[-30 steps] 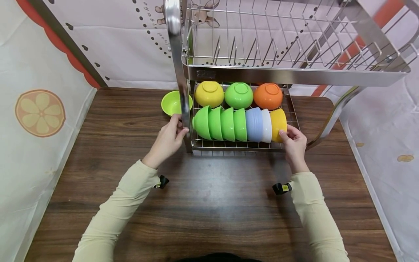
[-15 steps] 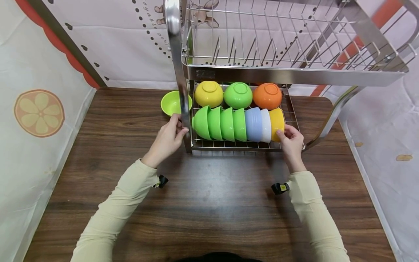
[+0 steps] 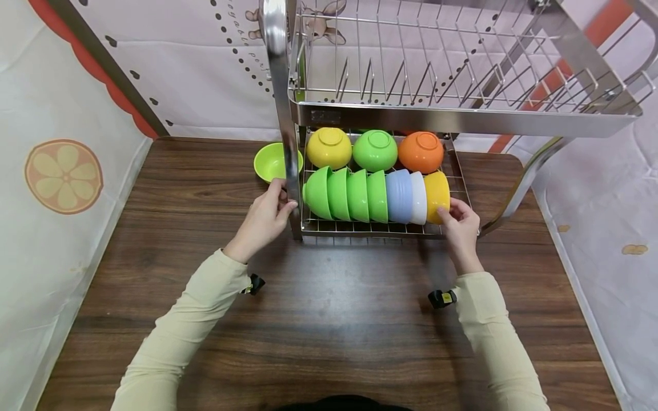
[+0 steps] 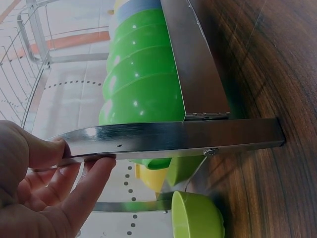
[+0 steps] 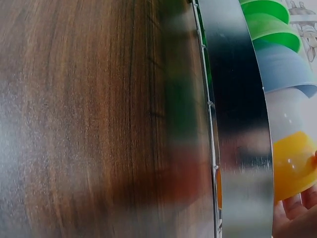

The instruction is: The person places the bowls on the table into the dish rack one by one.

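My left hand point(image 3: 263, 220) grips the rack's left metal post point(image 3: 289, 142); the left wrist view shows thumb and fingers pinching its edge. My right hand point(image 3: 461, 233) holds a yellow bowl point(image 3: 437, 197) at the right end of a row on the lower shelf, its thumb on the front and its fingers partly hidden behind. The row lies sideways, nested: several green bowls point(image 3: 377, 196), then a blue bowl point(image 3: 398, 197), a white bowl point(image 3: 418, 198) and the yellow one. In the right wrist view only part of the right hand's fingers point(image 5: 297, 208) shows.
Behind the row, a yellow bowl point(image 3: 329, 149), a green bowl point(image 3: 375, 151) and an orange bowl point(image 3: 421, 153) sit upside down. A lime bowl point(image 3: 268, 162) stands on the wooden table point(image 3: 329, 331) left of the rack. The wire upper tier point(image 3: 462, 121) overhangs the shelf.
My right hand and the yellow bowl shifted slightly left, then a touch back right. My left hand stays on the post, and the other bowls look unmoved.
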`<state>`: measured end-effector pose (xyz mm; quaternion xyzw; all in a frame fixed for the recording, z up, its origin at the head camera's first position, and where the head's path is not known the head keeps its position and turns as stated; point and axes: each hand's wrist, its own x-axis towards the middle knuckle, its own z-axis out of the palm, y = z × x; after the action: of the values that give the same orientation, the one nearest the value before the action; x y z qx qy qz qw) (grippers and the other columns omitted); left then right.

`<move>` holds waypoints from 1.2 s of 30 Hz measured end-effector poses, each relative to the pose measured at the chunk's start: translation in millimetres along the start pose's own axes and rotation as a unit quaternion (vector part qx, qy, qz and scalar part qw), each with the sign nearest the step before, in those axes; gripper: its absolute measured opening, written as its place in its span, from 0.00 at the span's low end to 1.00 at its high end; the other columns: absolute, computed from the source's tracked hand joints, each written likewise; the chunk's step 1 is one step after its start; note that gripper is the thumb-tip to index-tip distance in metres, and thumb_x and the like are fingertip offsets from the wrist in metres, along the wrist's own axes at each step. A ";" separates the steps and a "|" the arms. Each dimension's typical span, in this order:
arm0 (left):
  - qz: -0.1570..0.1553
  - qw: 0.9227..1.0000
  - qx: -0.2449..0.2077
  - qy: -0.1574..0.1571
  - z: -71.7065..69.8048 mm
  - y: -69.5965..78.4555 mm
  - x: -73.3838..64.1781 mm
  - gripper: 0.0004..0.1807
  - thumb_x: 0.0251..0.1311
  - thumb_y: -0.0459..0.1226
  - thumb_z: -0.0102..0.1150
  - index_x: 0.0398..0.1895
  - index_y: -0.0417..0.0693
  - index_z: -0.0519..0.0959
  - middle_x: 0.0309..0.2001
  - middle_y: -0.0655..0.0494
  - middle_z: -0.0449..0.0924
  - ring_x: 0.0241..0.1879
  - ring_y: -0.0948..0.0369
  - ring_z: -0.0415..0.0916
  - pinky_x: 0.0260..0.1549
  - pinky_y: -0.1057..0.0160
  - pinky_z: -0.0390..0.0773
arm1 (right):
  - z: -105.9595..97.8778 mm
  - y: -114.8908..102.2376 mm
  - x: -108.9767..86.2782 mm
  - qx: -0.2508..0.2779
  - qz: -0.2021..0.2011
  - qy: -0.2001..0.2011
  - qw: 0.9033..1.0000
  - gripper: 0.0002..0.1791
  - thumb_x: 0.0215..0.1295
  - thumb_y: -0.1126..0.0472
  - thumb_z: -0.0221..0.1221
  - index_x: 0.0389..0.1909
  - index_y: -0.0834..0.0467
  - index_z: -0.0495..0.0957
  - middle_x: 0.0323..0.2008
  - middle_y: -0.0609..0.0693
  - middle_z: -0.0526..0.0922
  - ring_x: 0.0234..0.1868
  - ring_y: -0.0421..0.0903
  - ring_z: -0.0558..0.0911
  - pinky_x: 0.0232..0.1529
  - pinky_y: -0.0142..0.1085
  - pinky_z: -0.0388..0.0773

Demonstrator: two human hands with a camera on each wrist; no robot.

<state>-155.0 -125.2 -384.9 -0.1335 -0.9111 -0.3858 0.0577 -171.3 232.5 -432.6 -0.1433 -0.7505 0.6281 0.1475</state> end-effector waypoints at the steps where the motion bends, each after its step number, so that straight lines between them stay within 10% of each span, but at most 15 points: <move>1: 0.001 1.000 0.000 0.001 0.0 -0.1 0.0 0.15 0.59 0.31 0.53 0.48 0.37 0.64 0.35 0.43 0.73 0.34 0.52 0.75 0.34 0.56 0.76 | -0.8 -0.3 -0.4 0.005 -0.004 -0.003 1.000 0.13 0.56 0.73 0.56 0.43 0.73 0.73 0.21 0.36 0.75 0.25 0.34 0.71 0.24 0.22 0.69; 20: 0.016 1.000 -0.012 0.005 -0.2 -1.2 0.8 0.15 0.58 0.29 0.54 0.47 0.36 0.65 0.33 0.43 0.73 0.32 0.53 0.75 0.33 0.58 0.76 | -50.4 -36.6 -1.4 -0.029 -0.253 0.118 0.960 0.18 0.55 0.74 0.53 0.48 0.66 0.76 0.40 0.48 0.80 0.42 0.41 0.78 0.45 0.27 0.73; 36: 0.018 1.000 -0.013 0.004 -1.0 -1.5 1.0 0.15 0.58 0.30 0.55 0.47 0.37 0.65 0.31 0.46 0.74 0.30 0.54 0.74 0.30 0.59 0.75 | -75.4 -16.3 21.7 0.078 -0.143 0.189 0.968 0.17 0.53 0.75 0.53 0.45 0.63 0.78 0.32 0.43 0.77 0.33 0.36 0.76 0.38 0.25 0.70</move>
<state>-156.4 -126.8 -385.0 -0.1492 -0.9033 -0.3967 0.0662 -161.4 306.3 -403.1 -0.1383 -0.6706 0.6185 0.3855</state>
